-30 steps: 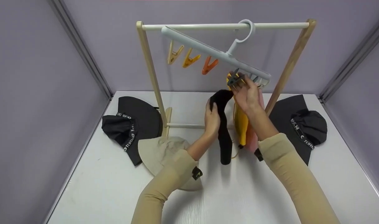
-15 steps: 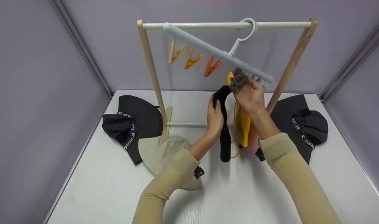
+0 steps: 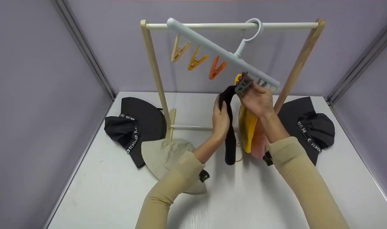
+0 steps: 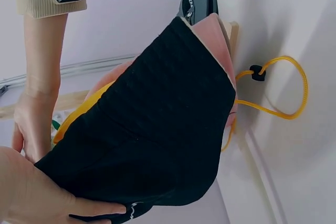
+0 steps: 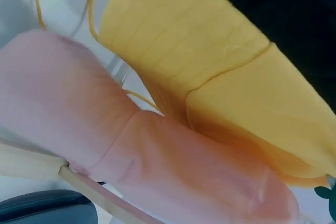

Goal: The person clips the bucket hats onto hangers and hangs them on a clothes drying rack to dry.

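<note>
My left hand (image 3: 220,122) holds a black bucket hat (image 3: 230,140) by its upper part, with the thumb on one side and fingers on the other. The left wrist view shows the hat (image 4: 157,108) broadside, brim upward to the right. My right hand (image 3: 258,100) pinches a dark grey-green clothes clip (image 3: 243,86) under the tilted pale-blue hanger (image 3: 209,44). The clip meets the black hat's top edge; whether it bites the cloth is hidden. Just behind hang a yellow hat (image 5: 184,30) and a pink hat (image 5: 105,103), close together.
The hanger hooks over the rack's white bar (image 3: 285,24). Three free clips, including an orange clip (image 3: 217,68), dangle on its left. A beige hat (image 3: 161,159) and a black hat (image 3: 148,117) lie left on the table, another black hat (image 3: 295,117) right.
The hanger's left end has risen and its tilt has steepened. My right hand has shifted slightly right and down with the clip; the black hat's top has come up against the clip.
</note>
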Demonstrator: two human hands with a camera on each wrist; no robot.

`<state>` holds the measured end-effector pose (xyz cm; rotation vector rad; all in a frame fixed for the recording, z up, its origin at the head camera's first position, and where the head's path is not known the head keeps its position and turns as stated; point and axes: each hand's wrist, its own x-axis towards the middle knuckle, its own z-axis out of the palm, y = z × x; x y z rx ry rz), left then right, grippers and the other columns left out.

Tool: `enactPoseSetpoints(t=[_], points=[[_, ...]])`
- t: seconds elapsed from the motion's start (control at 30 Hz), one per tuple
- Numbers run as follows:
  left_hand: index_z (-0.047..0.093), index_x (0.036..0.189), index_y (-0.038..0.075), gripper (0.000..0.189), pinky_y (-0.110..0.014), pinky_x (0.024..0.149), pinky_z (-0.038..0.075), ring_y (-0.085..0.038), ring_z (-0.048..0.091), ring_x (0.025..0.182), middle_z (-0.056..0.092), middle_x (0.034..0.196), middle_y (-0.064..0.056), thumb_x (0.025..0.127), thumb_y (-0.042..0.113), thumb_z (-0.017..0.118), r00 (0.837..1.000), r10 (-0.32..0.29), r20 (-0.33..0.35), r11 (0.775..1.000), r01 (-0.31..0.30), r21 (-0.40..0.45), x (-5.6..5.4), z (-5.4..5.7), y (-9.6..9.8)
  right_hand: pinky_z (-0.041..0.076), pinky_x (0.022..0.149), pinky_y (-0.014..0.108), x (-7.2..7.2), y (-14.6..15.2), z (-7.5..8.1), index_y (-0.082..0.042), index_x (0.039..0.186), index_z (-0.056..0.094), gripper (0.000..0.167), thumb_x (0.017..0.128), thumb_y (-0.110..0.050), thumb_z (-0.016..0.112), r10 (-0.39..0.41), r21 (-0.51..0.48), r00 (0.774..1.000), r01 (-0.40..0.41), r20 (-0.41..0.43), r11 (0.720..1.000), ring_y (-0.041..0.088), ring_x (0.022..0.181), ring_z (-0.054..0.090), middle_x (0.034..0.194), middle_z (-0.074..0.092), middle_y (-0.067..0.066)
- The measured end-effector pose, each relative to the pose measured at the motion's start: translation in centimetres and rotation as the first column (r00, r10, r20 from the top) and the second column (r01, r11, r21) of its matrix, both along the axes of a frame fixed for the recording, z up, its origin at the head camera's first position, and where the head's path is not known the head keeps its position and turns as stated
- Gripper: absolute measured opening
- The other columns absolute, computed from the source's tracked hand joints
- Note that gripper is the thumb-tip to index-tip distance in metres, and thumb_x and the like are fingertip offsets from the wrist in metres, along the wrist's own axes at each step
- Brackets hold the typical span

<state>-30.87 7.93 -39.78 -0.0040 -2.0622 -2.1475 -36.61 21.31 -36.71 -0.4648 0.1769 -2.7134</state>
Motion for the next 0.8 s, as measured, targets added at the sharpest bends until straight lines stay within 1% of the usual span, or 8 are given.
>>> enactPoseSetpoints(t=[0.07,0.1,0.23,0.33,0.43,0.5,0.67,0.8], points=[[0.026,0.145,0.008,0.047,-0.027,0.104,0.021,-0.014,0.026,0.131,0.030,0.145,-0.006,0.102,0.025,0.034,1.000,-0.002,-0.002,1.000,0.002,-0.006,0.0,0.0,0.1,0.026,0.102,0.039,0.1,0.1,0.1,0.013,0.123,0.043,0.033,0.091,0.006,0.045,-0.003,0.010,1.000,0.003,0.003,1.000,0.037,0.109,0.046,0.117,0.047,0.025],[0.026,0.144,0.008,0.047,-0.027,0.104,0.021,-0.014,0.026,0.131,0.030,0.145,-0.006,0.102,0.025,0.034,1.000,-0.002,-0.004,1.000,0.002,-0.007,0.0,0.0,0.1,0.027,0.102,0.039,0.1,0.1,0.2,0.014,0.122,0.044,0.032,0.091,0.007,0.046,-0.020,0.028,1.000,0.020,0.002,0.999,0.037,0.109,0.047,0.116,0.048,0.026],[0.027,0.144,0.008,0.046,-0.027,0.104,0.021,-0.015,0.026,0.131,0.030,0.145,-0.007,0.101,0.023,0.035,1.000,0.001,-0.011,1.000,-0.001,-0.008,0.0,-0.1,0.3,0.037,0.094,0.038,0.2,-0.1,0.7,0.014,0.115,0.050,0.027,0.089,0.007,0.051,-0.125,0.138,0.992,0.126,-0.010,0.982,0.037,0.103,0.051,0.111,0.053,0.025],[0.028,0.144,0.010,0.046,-0.028,0.104,0.021,-0.014,0.026,0.131,0.029,0.145,-0.006,0.101,0.024,0.035,1.000,-0.010,-0.002,1.000,0.010,-0.004,0.1,-0.3,0.6,0.040,0.091,0.036,0.1,-0.5,1.0,0.013,0.109,0.055,0.024,0.086,0.007,0.055,-0.196,0.198,0.981,0.192,0.003,0.961,0.035,0.100,0.054,0.105,0.057,0.023],[0.028,0.145,0.012,0.046,-0.029,0.104,0.021,-0.014,0.026,0.131,0.029,0.146,-0.005,0.101,0.024,0.035,0.999,-0.032,0.014,0.999,0.032,0.002,0.2,-0.3,0.8,0.038,0.093,0.034,0.2,-1.1,1.3,0.012,0.104,0.057,0.022,0.083,0.006,0.058,-0.265,0.242,0.964,0.253,0.015,0.937,0.033,0.099,0.055,0.102,0.059,0.022],[0.027,0.145,0.012,0.046,-0.029,0.104,0.022,-0.014,0.027,0.130,0.029,0.146,-0.005,0.101,0.024,0.035,0.999,-0.045,0.014,0.999,0.045,0.008,0.3,-0.3,1.0,0.037,0.094,0.033,0.2,-1.4,1.4,0.012,0.101,0.058,0.020,0.082,0.005,0.060,-0.316,0.280,0.949,0.303,0.000,0.911,0.033,0.098,0.055,0.099,0.060,0.021],[0.026,0.145,0.011,0.046,-0.031,0.104,0.023,-0.015,0.028,0.130,0.029,0.145,-0.006,0.101,0.023,0.035,0.998,-0.068,0.007,0.998,0.068,0.002,0.2,0.1,1.2,0.034,0.096,0.033,0.1,-2.1,1.7,0.012,0.095,0.059,0.013,0.084,0.004,0.058,-0.412,0.330,0.908,0.411,-0.070,0.850,0.032,0.091,0.056,0.093,0.059,0.021],[0.027,0.145,0.011,0.045,-0.032,0.104,0.024,-0.015,0.030,0.129,0.031,0.145,-0.006,0.101,0.023,0.034,0.996,-0.086,0.022,0.996,0.086,0.005,0.1,0.6,1.5,0.035,0.094,0.033,0.1,-2.3,1.7,0.011,0.092,0.059,0.010,0.085,0.004,0.056,-0.461,0.337,0.880,0.472,-0.117,0.815,0.032,0.087,0.057,0.090,0.058,0.020]])
